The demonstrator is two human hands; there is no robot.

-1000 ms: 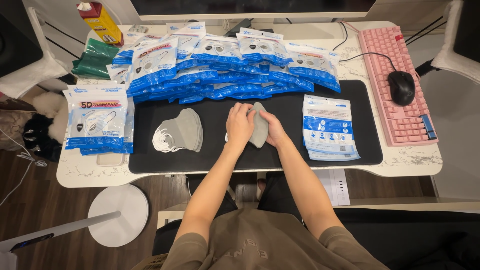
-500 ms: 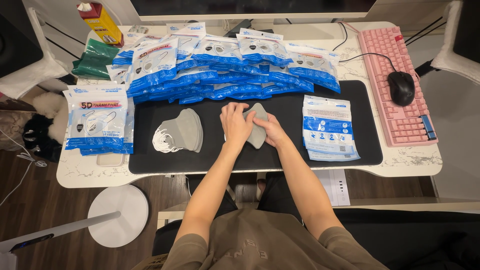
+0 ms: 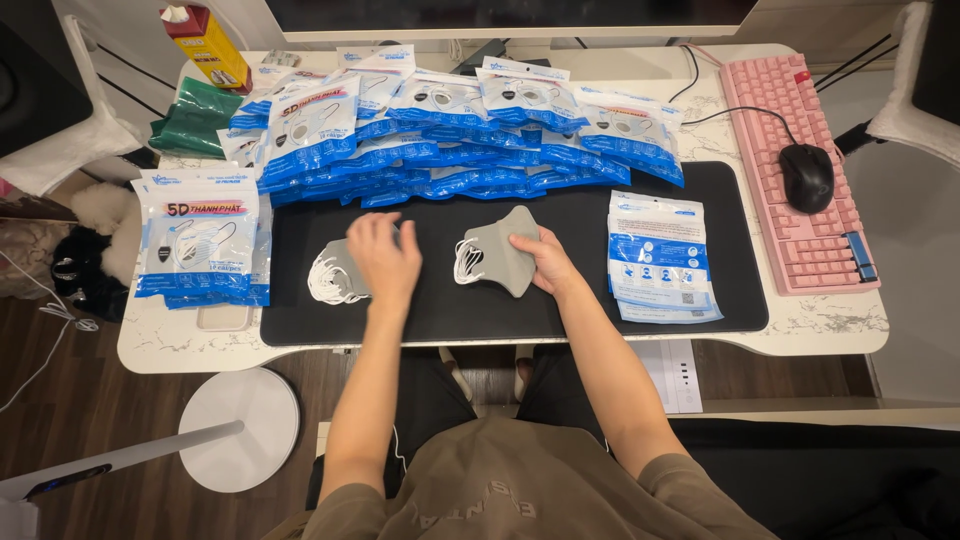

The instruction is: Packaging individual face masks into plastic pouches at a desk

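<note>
head view, one moment. right hand [image 3: 545, 262]: fingers pinching a folded grey mask [image 3: 498, 256], lifted just over the black mat [image 3: 440, 310] near its middle. left hand [image 3: 385, 262]: spread flat, pressing the grey mask stack [image 3: 338, 270] to the left. step judged: separating single masks; next calls for a clear set-down spot. blue packets [image 3: 450, 130] crowd the far edge; one packet [image 3: 660, 255] lies right; open mat on the near side.
</note>
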